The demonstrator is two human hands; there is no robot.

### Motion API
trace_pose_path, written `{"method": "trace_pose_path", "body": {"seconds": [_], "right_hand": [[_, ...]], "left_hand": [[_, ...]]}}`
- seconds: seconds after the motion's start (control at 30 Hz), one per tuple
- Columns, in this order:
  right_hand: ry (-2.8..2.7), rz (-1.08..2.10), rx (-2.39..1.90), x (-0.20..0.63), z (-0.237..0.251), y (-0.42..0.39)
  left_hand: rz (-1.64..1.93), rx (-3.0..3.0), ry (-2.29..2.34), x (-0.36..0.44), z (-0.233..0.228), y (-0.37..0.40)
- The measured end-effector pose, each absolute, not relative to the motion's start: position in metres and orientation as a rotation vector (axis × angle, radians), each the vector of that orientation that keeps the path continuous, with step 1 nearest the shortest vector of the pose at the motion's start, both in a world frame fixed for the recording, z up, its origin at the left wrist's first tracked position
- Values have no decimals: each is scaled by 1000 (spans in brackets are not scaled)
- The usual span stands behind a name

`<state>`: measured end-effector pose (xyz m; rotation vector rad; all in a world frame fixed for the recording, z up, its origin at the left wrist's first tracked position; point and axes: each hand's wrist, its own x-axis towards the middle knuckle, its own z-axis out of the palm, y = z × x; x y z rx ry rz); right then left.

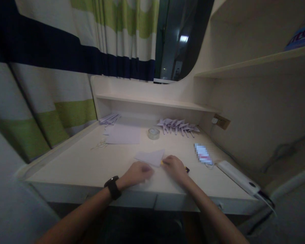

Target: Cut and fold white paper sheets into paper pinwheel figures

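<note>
A folded piece of white paper (pixel 150 157) with a pointed corner lies on the desk in front of me. My left hand (pixel 139 173), with a dark watch (pixel 113 187) on its wrist, is at the paper's near side. Its fingers are curled together and somewhat blurred; whatever they may hold is hidden. At the paper's right corner, my right hand (pixel 175 166) is closed around a slim yellow and black tool that looks like a utility knife (pixel 187 169). A yellow bit shows at the fingertips and a black end behind the hand; the middle is covered.
A roll of clear tape (pixel 153 134) sits behind the paper. Paper sheets (pixel 123 134), a paper strip pile (pixel 109 119) and thin string (pixel 100 144) lie left. Several folded paper pinwheels (pixel 178 126) stand back right. A phone (pixel 202 154) and white power strip (pixel 237 178) lie right.
</note>
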<state>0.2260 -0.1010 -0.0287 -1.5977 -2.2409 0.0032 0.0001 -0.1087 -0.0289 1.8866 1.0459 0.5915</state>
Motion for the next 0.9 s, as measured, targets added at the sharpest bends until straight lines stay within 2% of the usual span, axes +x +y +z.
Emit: {"method": "trace_pose_path", "body": {"seconds": [0.1,0.23,0.4,0.9], "right_hand": [[-2256,29,-1546,227,-33,-98],[-2241,68,-1529,226,-36,-96],[-2207,60,-1547,228,-39,-99],[-2202,32,-1610,223,-30,-115]], "left_hand": [[724,2605,936,-1,-18,-91],[489,2941,905,7,-21,-64],[353,2878,1068,13,-45,-52],[714,2433,1088,18,-53,-62]]}}
